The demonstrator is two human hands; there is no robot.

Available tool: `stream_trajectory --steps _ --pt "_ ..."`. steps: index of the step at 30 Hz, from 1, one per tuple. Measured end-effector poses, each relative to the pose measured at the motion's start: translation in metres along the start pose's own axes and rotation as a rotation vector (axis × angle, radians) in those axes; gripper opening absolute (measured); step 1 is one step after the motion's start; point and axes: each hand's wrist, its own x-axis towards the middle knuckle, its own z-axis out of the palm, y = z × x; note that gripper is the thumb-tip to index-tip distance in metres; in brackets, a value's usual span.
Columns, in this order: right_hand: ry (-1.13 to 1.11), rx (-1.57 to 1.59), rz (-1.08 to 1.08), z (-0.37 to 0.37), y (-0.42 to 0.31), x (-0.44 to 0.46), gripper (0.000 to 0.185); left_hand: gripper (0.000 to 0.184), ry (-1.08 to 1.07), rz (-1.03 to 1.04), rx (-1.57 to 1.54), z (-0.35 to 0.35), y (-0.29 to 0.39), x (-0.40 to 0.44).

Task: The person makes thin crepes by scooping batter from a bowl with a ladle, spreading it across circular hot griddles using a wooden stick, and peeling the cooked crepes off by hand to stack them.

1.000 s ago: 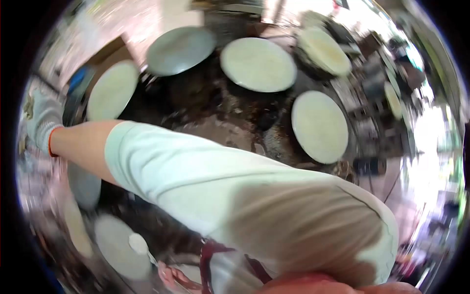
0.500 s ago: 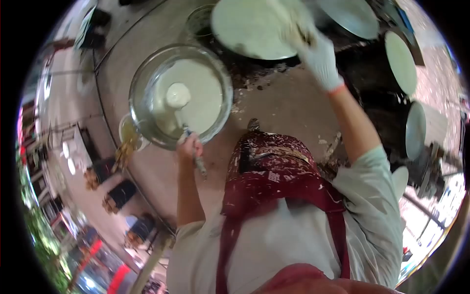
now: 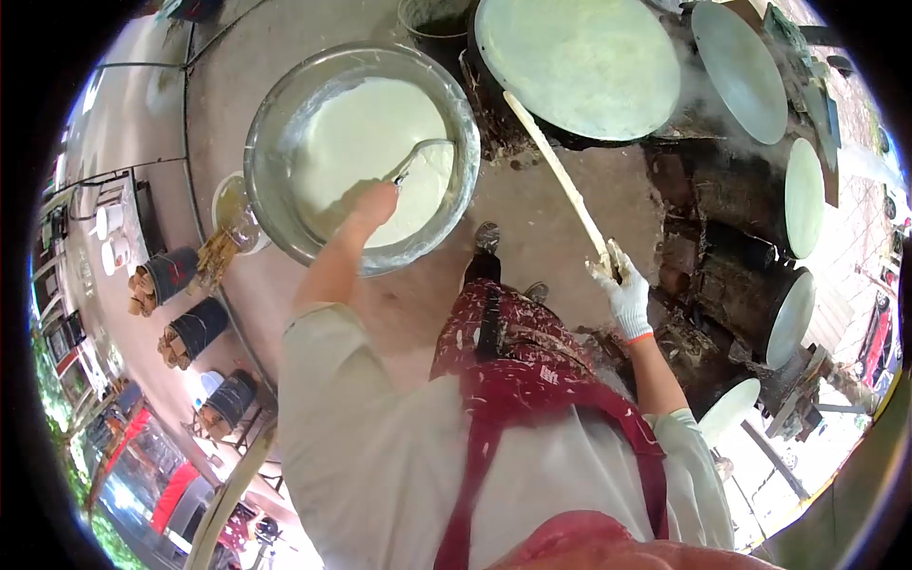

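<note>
My bare left hand (image 3: 377,202) is closed around the handle of a ladle (image 3: 407,171), whose bowl is dipped in white batter (image 3: 356,142). The batter fills the bottom of a wide metal basin (image 3: 268,223). On my right hand (image 3: 627,302) is a white glove with a red cuff; its fingers wrap the lower end of a long pale wooden stick (image 3: 560,176). The stick's far tip is near the rim of a large round griddle (image 3: 579,66), which has a pale layer over its surface.
More round griddles (image 3: 739,71) curve along the right over a dark, sooty stove (image 3: 731,275), with steam nearby. A dark bucket (image 3: 432,17) stands behind the basin. At left are a pale bucket (image 3: 233,204) and black tubs (image 3: 174,273) of wood pieces.
My right hand has come back from above the large griddle toward my body with the stick. My left hand has reached further over the basin, and the ladle has turned to the right.
</note>
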Motion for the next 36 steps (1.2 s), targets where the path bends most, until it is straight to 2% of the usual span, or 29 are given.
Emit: stream_trajectory --steps 1,2,4,5,7,9,10,11,12,14,15,17,18,20,21,23,24,26,27,28,29,31,32,33,35,36 --pt "-0.010 0.099 -0.023 0.003 0.006 -0.005 0.069 0.035 -0.050 -0.002 -0.027 0.005 -0.005 -0.010" --pt "-0.042 0.044 -0.041 0.006 0.018 -0.006 0.069 0.039 -0.099 -0.002 -0.055 0.011 -0.008 -0.017" --pt "-0.108 -0.062 -0.082 0.003 0.044 -0.014 0.069 0.042 -0.238 -0.348 -0.587 0.027 0.016 -0.054" --pt "-0.192 -0.387 -0.051 -0.004 0.051 -0.021 0.073 0.044 -0.298 -0.521 -0.853 0.033 0.027 -0.077" --pt "-0.248 -0.393 -0.092 0.001 0.101 -0.034 0.061 0.040 -0.531 -0.522 -1.588 0.070 0.031 -0.115" --pt "-0.368 -0.366 0.011 0.014 0.101 -0.057 0.048 0.037 -0.525 -0.457 -2.074 0.095 0.066 -0.148" --pt "-0.447 -0.430 0.083 0.021 0.083 -0.071 0.042 0.036 -0.481 -0.381 -2.216 0.106 0.080 -0.154" --pt "-0.450 -0.185 0.043 0.039 0.149 -0.066 0.039 0.035 -0.437 -0.297 -2.353 0.116 0.095 -0.159" --pt "-0.575 -0.356 0.187 0.042 0.115 -0.079 0.035 0.034 -0.387 -0.205 -2.483 0.122 0.108 -0.163" --pt "-0.617 0.148 0.132 0.054 0.138 -0.096 0.031 0.031 -0.394 0.053 -2.780 0.128 0.143 -0.172" --pt "-0.637 0.089 0.152 0.049 0.136 -0.102 0.031 0.029 -0.407 0.210 -2.918 0.125 0.155 -0.178" --pt "-0.654 -0.036 0.191 0.019 0.124 -0.116 0.031 0.027 -0.076 -0.146 -2.654 0.097 0.176 -0.202" --pt "-0.637 -0.058 0.130 0.004 0.107 -0.130 0.031 0.026 0.078 -0.294 -2.498 0.082 0.185 -0.211" --pt "-0.612 -0.101 0.002 -0.022 0.067 -0.159 0.031 0.022 0.177 -0.203 -2.610 0.053 0.194 -0.237" --pt "-0.691 -0.257 -0.073 -0.037 0.061 -0.159 0.041 0.024 0.399 -0.286 -2.254 0.014 0.210 -0.262" --pt "-0.611 -0.181 -0.200 -0.056 0.039 -0.176 0.042 0.027 0.458 -0.153 -2.170 -0.050 0.215 -0.294" --pt "-0.572 -0.140 -0.265 -0.064 0.032 -0.183 0.043 0.029 0.282 0.073 -2.426 -0.078 0.200 -0.310" --pt "-0.422 0.044 -0.460 -0.073 0.040 -0.186 0.043 0.031 0.122 0.364 -2.514 -0.121 0.190 -0.320" --pt "-0.323 0.132 -0.548 -0.070 0.057 -0.177 0.045 0.032 0.177 0.397 -2.382 -0.141 0.187 -0.317" --pt "-0.258 0.214 -0.528 -0.070 0.071 -0.162 0.046 0.033 0.229 0.422 -2.252 -0.161 0.184 -0.316" --pt "-0.192 0.296 -0.512 -0.070 0.084 -0.146 0.047 0.032 0.388 0.287 -2.212 -0.179 0.192 -0.311" --pt "-0.073 0.402 -0.306 -0.074 0.061 -0.145 0.046 0.030 0.332 0.204 -2.301 -0.198 0.156 -0.270" --pt "-0.041 0.440 -0.366 -0.077 0.077 -0.122 0.046 0.029 0.283 0.151 -2.350 -0.200 0.138 -0.244" --pt "-0.010 0.475 -0.428 -0.081 0.093 -0.099 0.046 0.027 0.147 0.299 -2.457 -0.203 0.128 -0.225" --pt "0.046 0.489 -0.369 -0.092 0.088 -0.095 0.046 0.027 0.366 0.067 -2.068 -0.210 0.158 -0.220" --pt "0.056 0.488 -0.269 -0.105 0.070 -0.113 0.046 0.028 0.451 -0.012 -1.849 -0.216 0.177 -0.222"
